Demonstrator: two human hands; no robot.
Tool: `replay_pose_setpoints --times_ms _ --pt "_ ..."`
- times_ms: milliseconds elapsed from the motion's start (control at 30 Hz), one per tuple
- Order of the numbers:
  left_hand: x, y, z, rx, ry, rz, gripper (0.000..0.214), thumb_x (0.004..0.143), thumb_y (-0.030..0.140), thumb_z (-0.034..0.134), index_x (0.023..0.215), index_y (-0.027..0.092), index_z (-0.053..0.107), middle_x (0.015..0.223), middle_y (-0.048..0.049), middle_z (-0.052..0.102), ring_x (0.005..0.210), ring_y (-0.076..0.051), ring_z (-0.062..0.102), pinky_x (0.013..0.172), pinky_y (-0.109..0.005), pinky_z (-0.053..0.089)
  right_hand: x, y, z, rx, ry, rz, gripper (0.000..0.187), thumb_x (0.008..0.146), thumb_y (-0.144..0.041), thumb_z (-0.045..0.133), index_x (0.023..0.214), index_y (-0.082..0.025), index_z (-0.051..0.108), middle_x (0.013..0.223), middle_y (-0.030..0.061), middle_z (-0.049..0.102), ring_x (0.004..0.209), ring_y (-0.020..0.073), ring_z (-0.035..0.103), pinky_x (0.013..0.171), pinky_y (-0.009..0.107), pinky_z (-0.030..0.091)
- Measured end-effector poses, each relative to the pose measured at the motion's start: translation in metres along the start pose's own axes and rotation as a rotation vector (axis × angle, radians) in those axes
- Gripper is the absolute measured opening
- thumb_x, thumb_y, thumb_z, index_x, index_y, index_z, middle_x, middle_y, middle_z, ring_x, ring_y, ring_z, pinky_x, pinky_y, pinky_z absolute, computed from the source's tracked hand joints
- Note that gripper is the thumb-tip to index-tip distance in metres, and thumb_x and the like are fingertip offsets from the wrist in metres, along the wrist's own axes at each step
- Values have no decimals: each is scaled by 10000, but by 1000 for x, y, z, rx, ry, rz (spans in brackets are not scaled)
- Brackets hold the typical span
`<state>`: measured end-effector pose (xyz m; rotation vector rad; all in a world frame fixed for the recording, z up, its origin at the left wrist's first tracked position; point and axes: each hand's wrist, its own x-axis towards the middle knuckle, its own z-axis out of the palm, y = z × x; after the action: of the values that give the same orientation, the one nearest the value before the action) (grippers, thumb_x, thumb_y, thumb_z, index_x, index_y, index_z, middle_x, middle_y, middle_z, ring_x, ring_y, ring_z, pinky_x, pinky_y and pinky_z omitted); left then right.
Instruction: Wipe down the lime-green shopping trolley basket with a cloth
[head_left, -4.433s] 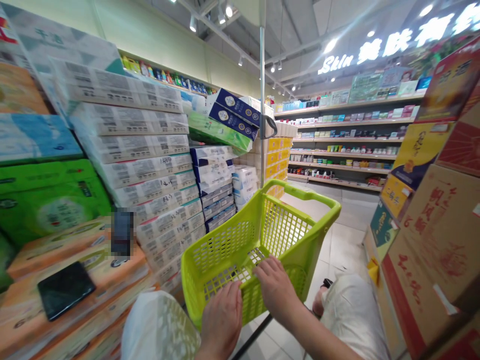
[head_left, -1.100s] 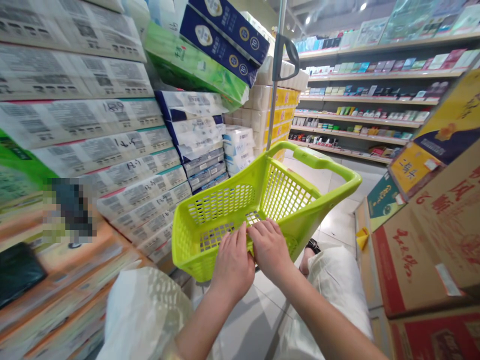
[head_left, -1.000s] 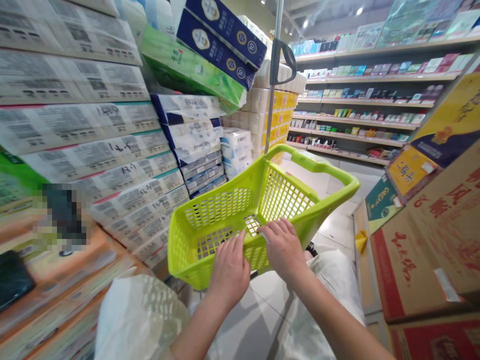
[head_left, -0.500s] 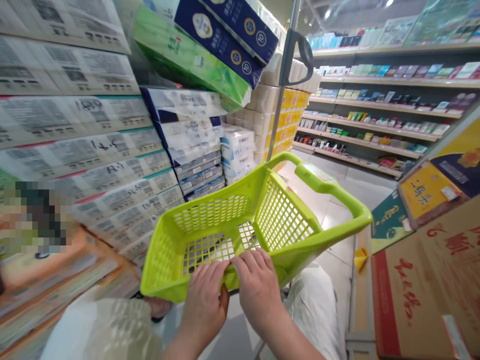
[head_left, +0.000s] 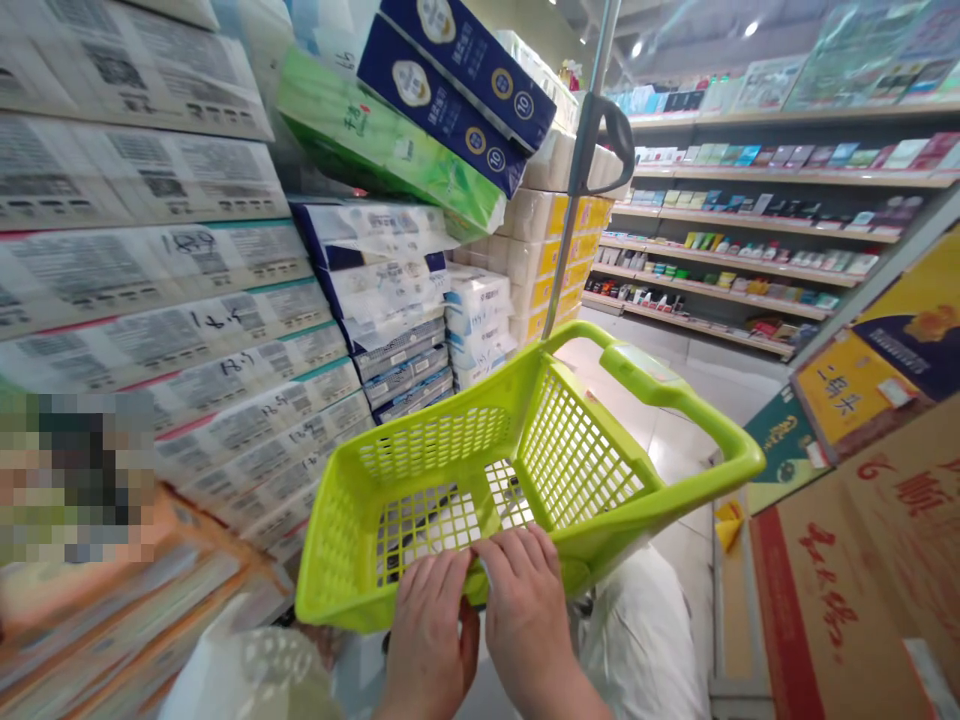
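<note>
Both hands are sitting side by side on the near rim of the basket (head_left: 431,445). The left hand (head_left: 427,635) and right hand (head_left: 525,610) are each curling their fingers over the edge and gripping it, knuckles nearly touching. The basket's that lime green mesh kind. It's hanging right in front of the person, low in the aisle above their pale trousers (head_left: 637,640), and tilting so the far end is riding higher. A pull handle (head_left: 576,210) with a dark grip is sticking up from the far end. On the left, stacked tissue packs (head_left: 225,330) are filling the whole side, with a green pack (head_left: 382,140) and blue packs (head_left: 457,85) leaning across the top. Cartons (head_left: 862,560) with red lettering are crowding the right side, and shelves (head_left: 750,250) of small products are running along the back past the grey floor (head_left: 675,440).
</note>
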<state>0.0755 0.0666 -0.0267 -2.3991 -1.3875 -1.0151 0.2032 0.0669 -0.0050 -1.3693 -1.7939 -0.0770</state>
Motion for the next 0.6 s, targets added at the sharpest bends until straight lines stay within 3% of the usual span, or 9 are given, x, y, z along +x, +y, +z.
replay_pose_setpoints --times_ms 67,167,333,433,500,600 --pt "-1 -4 0 -14 6 9 380 789 103 390 1147 160 504 1002 -79 650 944 -234 585 889 -390 413 -2 -4 3 -12 -31 -8 318 815 -36 429 954 -253 616 853 -9 647 867 172 545 1027 322 271" --pt "-5 -11 0 -47 -41 -13 411 784 83 400 1169 184 500 1017 -66 648 963 -230 580 920 -394 402 0 5 -11 -47 -53 13 397 777 -12 412 1006 -263 618 916 -9 662 932 171 558 1065 335 247" --pt "-11 -18 -1 -81 -98 -38 464 760 66 430 1199 201 494 1058 -58 641 1006 -231 569 982 -410 370 8 24 -40 -241 100 181 420 728 -14 431 1038 -228 619 1006 36 650 1030 211 545 1108 409 220" --pt "-13 -21 -2 -78 -103 -26 464 756 68 432 1199 191 496 1051 -67 638 989 -234 570 965 -413 376 8 9 -27 -252 79 201 382 742 -6 443 980 -239 629 893 19 643 949 205 551 1099 399 232" --pt "-13 -23 -4 -70 -93 -6 454 762 81 427 1199 180 495 1043 -79 637 967 -238 572 943 -415 387 4 -7 -9 -208 14 132 311 776 -22 467 912 -252 628 807 -4 626 866 186 548 1069 357 266" --pt "-14 -27 -7 -58 -68 39 417 776 106 424 1181 166 502 1022 -89 637 945 -241 575 915 -407 400 -4 -23 8 -157 -28 50 241 808 -54 501 878 -255 613 841 -13 637 874 169 548 1057 323 269"
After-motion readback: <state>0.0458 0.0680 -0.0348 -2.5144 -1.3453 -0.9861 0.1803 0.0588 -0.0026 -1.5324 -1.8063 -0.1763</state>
